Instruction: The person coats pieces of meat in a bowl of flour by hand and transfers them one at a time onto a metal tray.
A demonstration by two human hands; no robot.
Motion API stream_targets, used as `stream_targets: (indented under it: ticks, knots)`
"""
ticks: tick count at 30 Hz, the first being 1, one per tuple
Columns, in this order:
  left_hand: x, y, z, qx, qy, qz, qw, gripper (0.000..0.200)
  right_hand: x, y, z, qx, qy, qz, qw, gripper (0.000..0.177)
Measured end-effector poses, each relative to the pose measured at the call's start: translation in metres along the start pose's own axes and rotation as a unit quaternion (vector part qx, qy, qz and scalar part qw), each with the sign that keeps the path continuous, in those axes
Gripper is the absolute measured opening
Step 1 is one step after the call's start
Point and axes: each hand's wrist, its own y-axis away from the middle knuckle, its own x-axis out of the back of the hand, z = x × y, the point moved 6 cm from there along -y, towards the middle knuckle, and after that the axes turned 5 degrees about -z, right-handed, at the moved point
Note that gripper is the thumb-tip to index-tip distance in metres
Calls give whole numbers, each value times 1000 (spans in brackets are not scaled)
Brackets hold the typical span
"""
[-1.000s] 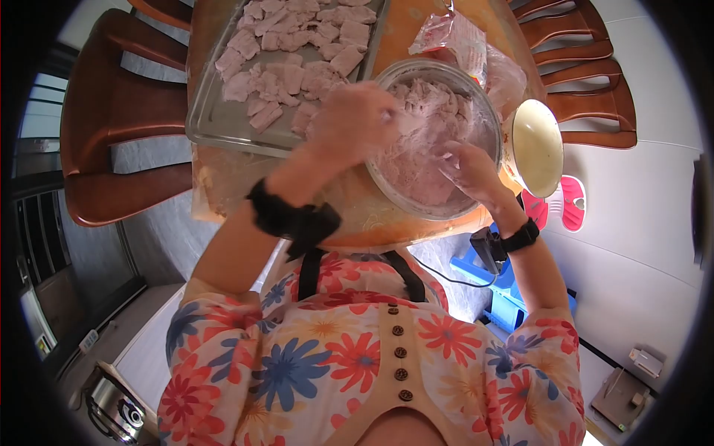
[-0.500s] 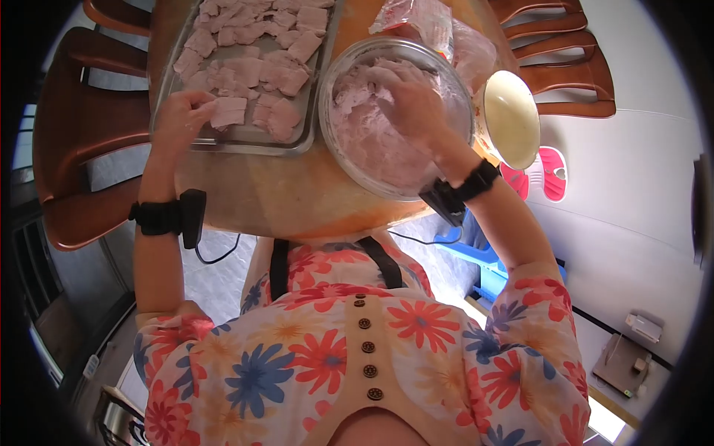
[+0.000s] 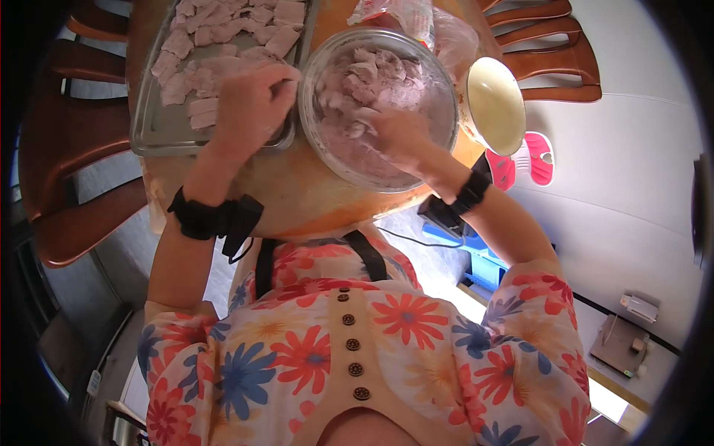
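Note:
A large glass bowl (image 3: 316, 145) holds pinkish meat slices (image 3: 379, 74) coated in pale powder. Inside it, my right hand (image 3: 401, 137) is closed with its fingertips on a powdery meat slice (image 3: 362, 123). To the left, a metal tray (image 3: 152, 134) carries rows of flat meat pieces (image 3: 178, 44). My left hand (image 3: 256, 104) hovers over the tray's right side, close to the bowl's rim. Its fingers are curled, with a gap between thumb and forefinger, and nothing shows in them. The hand covers some of the pieces below.
An enamel basin (image 3: 497, 108) stands at the table's right edge. Crumpled plastic bags (image 3: 454, 41) lie behind the bowl. Wooden chairs (image 3: 82, 111) flank the wooden table (image 3: 297, 201) on both sides. A pink-and-white object (image 3: 537, 158) is below, at the right.
My left hand has left the meat piece at the tray's left and moved right, toward the bowl. My right hand has moved nearer to me inside the bowl, uncovering heaped slices. The view has shifted slightly.

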Motion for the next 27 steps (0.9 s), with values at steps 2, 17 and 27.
stream_targets:
  ticks: [2, 17, 27]
  knots:
    - [-14, -1, 13, -7, 3, -7, 1000, 11, 5, 15, 24, -19, -52, 13, 998, 21]
    - [-75, -4, 26, -108, -11, 0, 994, 3, 38, 46, 100, -101, -294, 129, 942, 16]
    - [-75, -1, 28, -113, -25, 6, 993, 3, -10, 27, 38, -5, -210, -39, 977, 23]
